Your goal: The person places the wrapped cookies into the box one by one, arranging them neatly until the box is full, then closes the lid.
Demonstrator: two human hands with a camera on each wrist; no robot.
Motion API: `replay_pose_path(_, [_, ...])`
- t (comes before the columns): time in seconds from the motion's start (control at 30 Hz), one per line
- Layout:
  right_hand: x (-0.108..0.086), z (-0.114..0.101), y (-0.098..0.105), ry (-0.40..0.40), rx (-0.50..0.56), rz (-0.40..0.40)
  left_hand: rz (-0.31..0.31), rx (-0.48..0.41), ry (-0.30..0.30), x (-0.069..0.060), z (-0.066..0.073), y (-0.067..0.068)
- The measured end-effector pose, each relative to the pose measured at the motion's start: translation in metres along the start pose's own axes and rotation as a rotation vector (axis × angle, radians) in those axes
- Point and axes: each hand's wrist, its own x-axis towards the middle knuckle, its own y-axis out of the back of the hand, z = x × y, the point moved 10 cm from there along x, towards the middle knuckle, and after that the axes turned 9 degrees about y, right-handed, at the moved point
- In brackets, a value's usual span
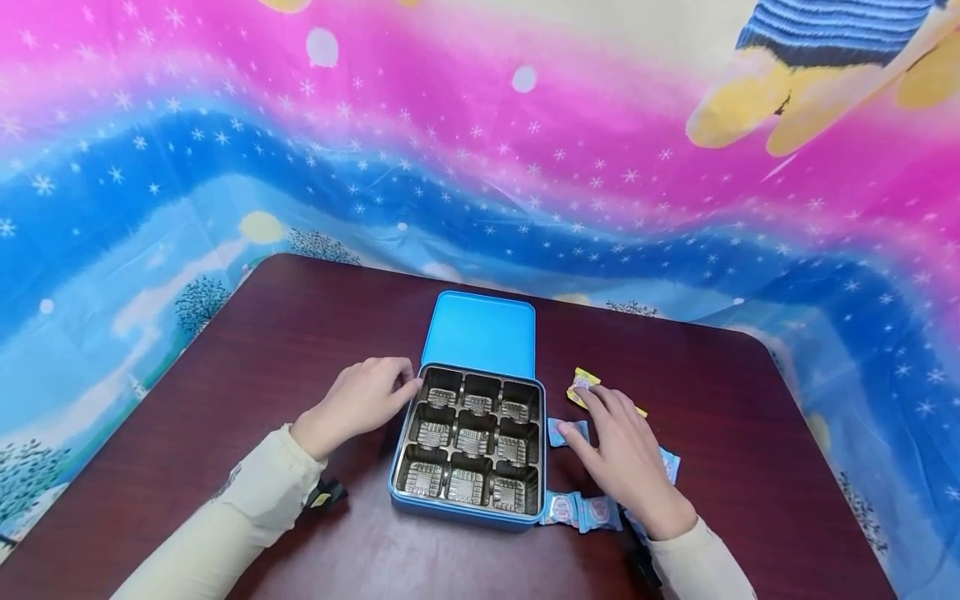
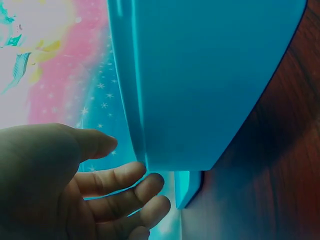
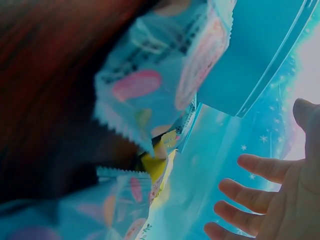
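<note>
A blue square tin (image 1: pixel 467 515) lies open on the table, with a dark plastic insert (image 1: pixel 453 451) of several bare square compartments inside. My left hand (image 1: pixel 367 398) is by the tin's far left corner, fingers loosely bent and holding nothing; whether they touch the rim I cannot tell. My right hand (image 1: pixel 626 454) hovers with spread fingers over small wrapped packets right of the tin. A yellow packet (image 1: pixel 582 382) lies near its fingertips, a blue packet (image 1: pixel 562 431) by its thumb. More blue packets (image 1: pixel 598 513) lie near the tin's front right corner; the hand partly hides others.
The tin's blue lid (image 1: pixel 482 333) lies flat behind it, at its back edge. Dark red-brown wood makes up the table (image 1: pixel 300 325). A printed cloth (image 1: pixel 450 150) with snowflakes hangs behind and around the table.
</note>
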Motion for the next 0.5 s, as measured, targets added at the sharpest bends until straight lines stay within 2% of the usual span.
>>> replay_pose_path(0.5, [-0.013,0.006,0.003,-0.002,0.033,-0.028,-0.063,-0.051,0.021,0.003,-0.005,-0.013])
